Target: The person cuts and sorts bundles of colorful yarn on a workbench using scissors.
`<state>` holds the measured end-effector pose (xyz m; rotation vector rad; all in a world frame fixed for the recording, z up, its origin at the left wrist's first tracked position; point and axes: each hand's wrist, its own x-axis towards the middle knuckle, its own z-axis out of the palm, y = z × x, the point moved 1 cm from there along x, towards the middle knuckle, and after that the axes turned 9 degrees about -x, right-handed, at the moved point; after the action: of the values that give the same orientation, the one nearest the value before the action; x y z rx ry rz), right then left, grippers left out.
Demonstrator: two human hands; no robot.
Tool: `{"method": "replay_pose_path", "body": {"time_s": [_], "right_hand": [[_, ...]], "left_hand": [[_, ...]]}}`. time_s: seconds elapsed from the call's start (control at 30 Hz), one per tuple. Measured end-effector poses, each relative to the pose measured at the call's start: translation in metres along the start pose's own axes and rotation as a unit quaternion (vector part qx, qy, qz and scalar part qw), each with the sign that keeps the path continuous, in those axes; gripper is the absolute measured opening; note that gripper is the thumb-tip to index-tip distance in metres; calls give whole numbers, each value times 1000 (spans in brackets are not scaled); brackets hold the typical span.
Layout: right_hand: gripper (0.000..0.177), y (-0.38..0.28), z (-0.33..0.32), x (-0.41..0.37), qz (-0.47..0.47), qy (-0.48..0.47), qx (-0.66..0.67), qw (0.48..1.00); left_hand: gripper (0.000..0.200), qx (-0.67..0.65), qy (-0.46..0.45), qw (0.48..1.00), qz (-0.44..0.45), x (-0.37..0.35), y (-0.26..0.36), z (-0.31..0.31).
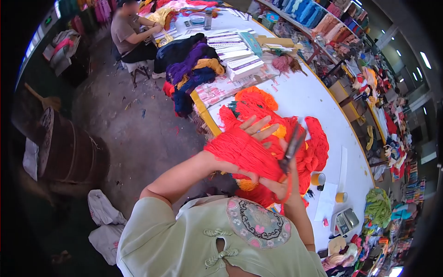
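Observation:
A thick skein of red yarn (247, 150) is looped around my left hand (259, 128), whose fingers are spread toward the table. My right hand (281, 184), at the near end of the skein, is closed around the handles of dark scissors (292, 147). The scissors' blades point up and away from me; an orange-red loop shows by my right wrist. Beneath and behind both hands lies a heap of red yarn (317, 145) with orange-yellow yarn (257, 95) among it.
Dark blue and purple yarn (187, 62) hangs over the white table (295, 94) near printed boxes (244, 67). Right of the heap are tape rolls (318, 179) and a scale (345, 221). A seated person (129, 34) works at the far left. A rusty barrel (74, 150) stands left.

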<state>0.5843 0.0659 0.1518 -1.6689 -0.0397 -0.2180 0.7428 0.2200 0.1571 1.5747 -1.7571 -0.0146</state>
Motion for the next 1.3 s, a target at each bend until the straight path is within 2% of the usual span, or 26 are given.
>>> {"method": "replay_pose_path", "body": {"time_s": [0.03,0.13,0.17,0.2,0.23,0.27,0.3,0.4,0.43,0.53,0.57,0.67,0.77,0.87,0.97,1.03,1.07,1.1,1.13,1.17,1.2,1.23,1.27,1.3], "right_hand": [[99,-25,4,-1,21,0,49,999],[98,-34,-4,-12,14,-22,5,1000],[97,-33,-1,-15,21,-11,-12,1000],[97,-31,0,-13,9,-35,-98,995],[96,-29,2,-9,-3,-60,-182,982],[96,-24,5,-7,-16,-86,-264,961],[88,-9,8,-9,-8,-56,-215,975],[78,8,-2,-14,-1,-26,-225,974],[77,1,5,-14,-10,13,-212,977],[76,-14,4,-20,108,-74,-235,963],[73,-7,8,-20,81,-64,-224,969],[69,8,11,-23,97,-82,-210,969],[40,2,12,-17,103,-77,-188,974],[50,-2,17,-14,136,-36,-188,972],[45,-6,12,-17,93,-2,-117,989],[52,-2,12,-13,29,90,-94,991],[56,3,10,-10,-4,136,-81,987],[83,13,4,-5,-66,132,-65,987],[91,13,6,2,-110,136,-63,983],[99,12,13,12,-153,140,-60,976],[106,12,20,17,-198,141,-58,968],[121,10,27,12,-146,91,-10,985],[124,-3,44,16,-162,97,-24,982],[121,2,40,13,-142,94,-161,972]], "left_hand": [[87,23,-22,999,-7,-10,-8,0],[104,-213,142,966,-39,-30,-23,-1],[107,-422,194,884,-59,-30,-23,5],[110,-606,258,751,-54,-29,-21,10],[107,-764,293,574,-30,-20,-11,14],[104,-877,312,365,-2,-12,-2,14],[96,-886,313,341,-18,-5,8,6],[90,-892,323,315,-16,-4,7,0],[89,-885,327,331,-17,-8,4,1],[87,-897,327,296,-18,-12,1,2],[87,-899,321,296,-18,-12,1,2],[87,-904,307,297,-18,-10,3,6],[86,-905,295,304,-36,-8,5,10],[86,-906,283,311,-59,-6,9,18],[87,-902,286,316,-66,-11,4,22],[89,-894,288,336,-69,-15,3,21],[90,-865,268,419,-70,-13,5,24],[91,-829,247,497,-71,-10,9,29],[92,-786,224,571,-72,-6,12,33],[89,-635,214,740,-59,-2,13,35],[87,-449,194,871,-42,1,14,36],[84,-225,122,964,-72,10,20,26],[82,-111,81,986,-93,14,23,16],[80,5,37,994,-106,19,26,5]]}}
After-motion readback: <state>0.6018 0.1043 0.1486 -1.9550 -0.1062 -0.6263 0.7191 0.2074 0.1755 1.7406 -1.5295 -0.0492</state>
